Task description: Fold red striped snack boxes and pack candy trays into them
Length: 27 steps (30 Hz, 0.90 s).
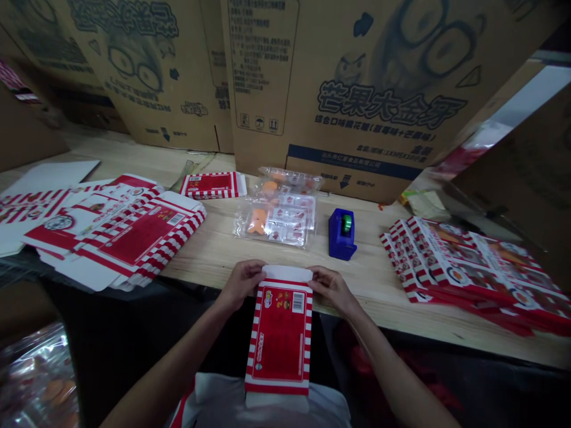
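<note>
A red and white striped carton [280,333] lies flat-side up before me, one end toward my body and the other at the table's front edge. My left hand [243,282] pinches the far left corner of it, beside the white end flap. At the far right corner my right hand [332,288] has its fingers closed on the same carton. The white flap at the far end sticks out between both hands. Just beyond, clear plastic packets [281,214] with orange pieces and printed sachets lie on the wooden table [214,238].
A blue tape dispenser [342,235] stands right of the packets. Flat striped cartons [134,238] are piled at left, and filled-looking boxes [473,267] at right. One small carton [212,185] lies behind. Large cardboard boxes [263,142] wall off the back. Plastic-wrapped packets [42,380] sit low at left.
</note>
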Tool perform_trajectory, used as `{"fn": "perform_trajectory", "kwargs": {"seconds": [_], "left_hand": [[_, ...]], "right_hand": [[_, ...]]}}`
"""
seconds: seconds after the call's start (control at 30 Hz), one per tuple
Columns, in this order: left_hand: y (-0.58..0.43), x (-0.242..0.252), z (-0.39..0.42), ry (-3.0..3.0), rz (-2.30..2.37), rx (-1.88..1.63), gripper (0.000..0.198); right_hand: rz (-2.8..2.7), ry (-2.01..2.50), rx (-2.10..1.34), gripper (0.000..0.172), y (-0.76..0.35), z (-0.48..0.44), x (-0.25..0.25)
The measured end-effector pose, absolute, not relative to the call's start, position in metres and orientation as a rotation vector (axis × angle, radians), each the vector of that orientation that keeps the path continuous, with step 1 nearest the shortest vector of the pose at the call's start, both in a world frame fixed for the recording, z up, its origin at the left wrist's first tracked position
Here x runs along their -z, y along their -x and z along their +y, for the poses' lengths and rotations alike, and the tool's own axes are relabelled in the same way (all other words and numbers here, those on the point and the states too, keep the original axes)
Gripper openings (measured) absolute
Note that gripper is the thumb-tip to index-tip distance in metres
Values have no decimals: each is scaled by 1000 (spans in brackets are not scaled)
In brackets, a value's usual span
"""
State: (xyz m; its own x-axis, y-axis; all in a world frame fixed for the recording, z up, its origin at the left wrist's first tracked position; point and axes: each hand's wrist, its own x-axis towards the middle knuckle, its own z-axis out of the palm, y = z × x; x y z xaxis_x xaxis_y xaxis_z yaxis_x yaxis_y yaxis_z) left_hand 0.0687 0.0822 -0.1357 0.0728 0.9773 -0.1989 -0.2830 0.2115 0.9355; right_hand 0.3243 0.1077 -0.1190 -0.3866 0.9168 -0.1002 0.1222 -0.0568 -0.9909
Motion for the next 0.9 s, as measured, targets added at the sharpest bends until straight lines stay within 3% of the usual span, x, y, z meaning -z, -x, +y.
{"fn": "perform_trajectory", "kwargs": {"seconds": [0.1,0.23,0.43,0.57,0.9], "left_hand": [[-69,140,76,-1175,1180,-1180,16],[-66,135,67,-1349,1148,-1099,19],[-62,122,68,-1532,1144,-943,20],[-63,119,69,-1590,1235,-926,10],[-62,104,90,-1418,1057,-923,18]], "right_hand": [[-1724,1107,-1292,23,-324,103,119],[-1943,1053,-1055,24,-325,90,116],[-1928,1136,-1078,26,-324,80,108],[-1963,1164,-1033,17,-320,80,105],[-1890,1312,-1012,8,-317,94,85]]}}
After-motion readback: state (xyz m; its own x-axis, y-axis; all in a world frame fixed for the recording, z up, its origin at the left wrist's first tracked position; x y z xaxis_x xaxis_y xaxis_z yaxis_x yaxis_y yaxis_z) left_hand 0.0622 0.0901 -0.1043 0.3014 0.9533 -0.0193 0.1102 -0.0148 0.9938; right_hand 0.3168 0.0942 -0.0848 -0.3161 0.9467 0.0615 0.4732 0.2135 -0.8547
